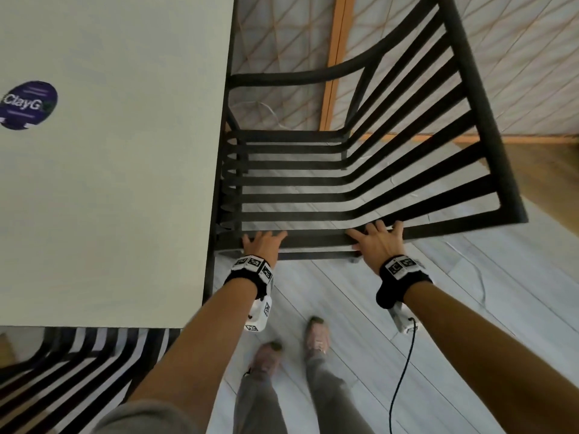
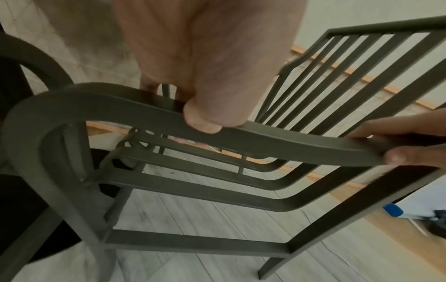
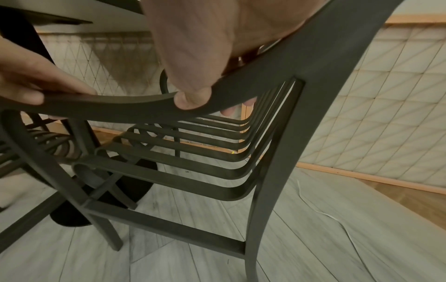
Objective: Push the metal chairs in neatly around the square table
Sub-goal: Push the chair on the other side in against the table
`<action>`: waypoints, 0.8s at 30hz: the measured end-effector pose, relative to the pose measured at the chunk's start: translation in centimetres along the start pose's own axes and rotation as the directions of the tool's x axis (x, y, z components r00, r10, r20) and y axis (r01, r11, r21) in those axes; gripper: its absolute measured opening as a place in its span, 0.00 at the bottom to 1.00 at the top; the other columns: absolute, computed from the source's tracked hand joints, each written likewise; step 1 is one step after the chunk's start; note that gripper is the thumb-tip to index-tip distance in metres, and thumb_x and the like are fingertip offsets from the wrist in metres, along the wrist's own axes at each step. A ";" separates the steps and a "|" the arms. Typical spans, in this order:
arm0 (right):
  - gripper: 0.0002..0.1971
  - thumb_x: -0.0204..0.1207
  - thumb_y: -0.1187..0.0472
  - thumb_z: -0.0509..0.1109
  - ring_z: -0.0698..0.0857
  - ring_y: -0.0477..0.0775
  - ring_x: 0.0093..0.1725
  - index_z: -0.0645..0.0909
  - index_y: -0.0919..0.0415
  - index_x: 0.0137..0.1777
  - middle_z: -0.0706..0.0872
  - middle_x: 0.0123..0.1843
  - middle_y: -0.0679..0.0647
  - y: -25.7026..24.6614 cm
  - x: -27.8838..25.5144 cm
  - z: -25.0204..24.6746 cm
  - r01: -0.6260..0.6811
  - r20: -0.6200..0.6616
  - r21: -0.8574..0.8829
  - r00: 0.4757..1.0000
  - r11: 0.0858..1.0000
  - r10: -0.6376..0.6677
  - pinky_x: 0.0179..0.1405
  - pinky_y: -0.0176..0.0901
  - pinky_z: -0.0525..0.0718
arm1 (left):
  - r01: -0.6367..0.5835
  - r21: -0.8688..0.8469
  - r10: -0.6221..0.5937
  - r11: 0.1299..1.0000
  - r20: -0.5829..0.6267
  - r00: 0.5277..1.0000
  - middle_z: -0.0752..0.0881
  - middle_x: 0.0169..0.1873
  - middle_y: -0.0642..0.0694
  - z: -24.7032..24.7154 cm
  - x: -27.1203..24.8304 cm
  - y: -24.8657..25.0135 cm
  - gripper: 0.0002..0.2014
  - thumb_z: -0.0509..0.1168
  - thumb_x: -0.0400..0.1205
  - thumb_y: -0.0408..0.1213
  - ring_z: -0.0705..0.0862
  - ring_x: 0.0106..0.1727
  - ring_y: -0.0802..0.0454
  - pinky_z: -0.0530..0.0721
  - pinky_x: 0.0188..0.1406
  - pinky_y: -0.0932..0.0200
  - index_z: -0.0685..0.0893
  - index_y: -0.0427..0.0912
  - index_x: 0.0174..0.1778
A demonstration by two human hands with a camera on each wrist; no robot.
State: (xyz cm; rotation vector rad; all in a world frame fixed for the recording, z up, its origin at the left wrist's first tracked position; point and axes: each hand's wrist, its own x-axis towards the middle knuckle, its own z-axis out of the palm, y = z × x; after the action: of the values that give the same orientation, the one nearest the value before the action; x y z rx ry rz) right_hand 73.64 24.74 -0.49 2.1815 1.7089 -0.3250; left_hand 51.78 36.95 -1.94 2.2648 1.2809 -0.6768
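Note:
A black slatted metal chair (image 1: 313, 183) stands at the right side of the white square table (image 1: 109, 183), its seat front tucked just under the table edge. Both my hands hold the chair's near armrest (image 2: 120, 103). My left hand (image 1: 263, 244) grips the armrest close to the table, fingers over the top and thumb (image 2: 205, 122) against its side. My right hand (image 1: 374, 242) grips the same armrest where it meets the backrest, thumb (image 3: 193, 95) underneath. A second slatted chair (image 1: 78, 371) sits at the table's near side.
A purple round sticker (image 1: 28, 104) lies on the tabletop. The table's black pedestal base (image 3: 108, 200) is under it. A patterned wall panel with an orange frame (image 1: 332, 57) stands behind the chair. A thin white cable (image 1: 470, 270) lies on the floor. My feet (image 1: 316, 336) are just behind the chair.

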 end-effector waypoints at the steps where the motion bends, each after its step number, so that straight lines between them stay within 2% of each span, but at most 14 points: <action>1: 0.20 0.79 0.50 0.62 0.76 0.63 0.62 0.68 0.43 0.71 0.83 0.60 0.58 -0.2 0.2 -0.1 -0.001 -0.006 0.003 1.000 1.000 0.001 0.66 0.73 0.63 | 0.006 -0.006 -0.006 1.000 -0.006 1.000 0.77 0.72 0.41 -0.2 0.1 -0.1 0.29 0.58 0.83 0.25 0.69 0.76 0.37 0.58 0.78 0.28 0.67 0.56 0.77; 5: 0.20 0.79 0.49 0.62 0.77 0.63 0.61 0.68 0.43 0.71 0.83 0.59 0.58 -0.6 -0.8 0.0 -0.005 -0.008 0.015 1.000 1.000 0.006 0.66 0.72 0.64 | 0.015 -0.024 -0.015 1.000 -0.007 1.000 0.77 0.72 0.40 0.3 -0.8 -0.2 0.27 0.55 0.83 0.24 0.68 0.76 0.37 0.55 0.79 0.27 0.69 0.55 0.76; 10: 0.21 0.79 0.48 0.60 0.76 0.62 0.61 0.66 0.42 0.72 0.83 0.60 0.57 -0.8 -3.2 0.8 0.004 0.006 0.019 1.000 1.000 -0.004 0.66 0.70 0.64 | 0.008 -0.026 -0.008 1.000 -0.014 1.000 0.78 0.70 0.41 2.2 -2.8 -0.1 0.28 0.56 0.83 0.24 0.71 0.74 0.38 0.58 0.78 0.28 0.70 0.56 0.74; 14: 0.21 0.79 0.47 0.60 0.76 0.62 0.61 0.66 0.41 0.72 0.83 0.58 0.56 -0.7 -2.2 0.6 0.012 -0.008 0.025 1.000 1.000 -0.012 0.65 0.71 0.65 | -0.005 -0.011 0.004 1.000 -0.045 0.999 0.79 0.69 0.43 1.8 -2.4 -0.2 0.28 0.60 0.82 0.25 0.73 0.73 0.39 0.60 0.76 0.28 0.71 0.57 0.74; 17: 0.21 0.79 0.46 0.61 0.77 0.62 0.61 0.66 0.41 0.72 0.84 0.58 0.56 -0.8 -1.3 0.6 0.012 -0.040 0.034 0.999 0.999 -0.011 0.65 0.70 0.66 | 0.016 -0.016 -0.018 1.000 -0.117 0.993 0.79 0.70 0.43 1.6 -2.1 0.0 0.27 0.62 0.82 0.27 0.73 0.73 0.39 0.59 0.78 0.28 0.71 0.55 0.75; 19: 0.22 0.78 0.46 0.62 0.77 0.62 0.63 0.67 0.42 0.72 0.84 0.59 0.56 -0.9 -1.5 0.6 0.008 -0.039 0.042 0.999 0.999 -0.006 0.65 0.71 0.66 | 0.025 0.006 -0.024 1.000 -0.104 0.994 0.74 0.75 0.41 1.6 -2.8 0.6 0.28 0.62 0.82 0.29 0.68 0.77 0.36 0.59 0.79 0.28 0.67 0.52 0.78; 22: 0.27 0.76 0.47 0.65 0.74 0.61 0.68 0.64 0.43 0.74 0.81 0.65 0.55 -1.4 -2.5 0.5 0.006 -0.049 0.021 0.999 1.000 -0.005 0.69 0.74 0.63 | 0.000 -0.003 -0.001 1.000 -0.087 0.996 0.63 0.82 0.38 1.8 -6.0 1.7 0.39 0.69 0.78 0.29 0.59 0.82 0.31 0.66 0.78 0.31 0.58 0.48 0.82; 24: 0.31 0.74 0.48 0.68 0.70 0.60 0.73 0.61 0.43 0.76 0.76 0.72 0.53 -2.3 -3.7 0.1 0.013 -0.059 0.004 0.998 1.000 -0.013 0.72 0.74 0.58 | -0.057 -0.028 0.055 0.998 -0.070 0.996 0.61 0.82 0.37 2.1 -9.2 1.9 0.39 0.68 0.77 0.27 0.62 0.81 0.33 0.72 0.75 0.34 0.58 0.46 0.82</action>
State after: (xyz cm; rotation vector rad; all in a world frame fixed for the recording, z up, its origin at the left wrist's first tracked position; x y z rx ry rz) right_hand 70.48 21.94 0.54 2.2043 1.7553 -0.2704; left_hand 48.96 28.83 2.35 2.3094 1.2455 -0.5602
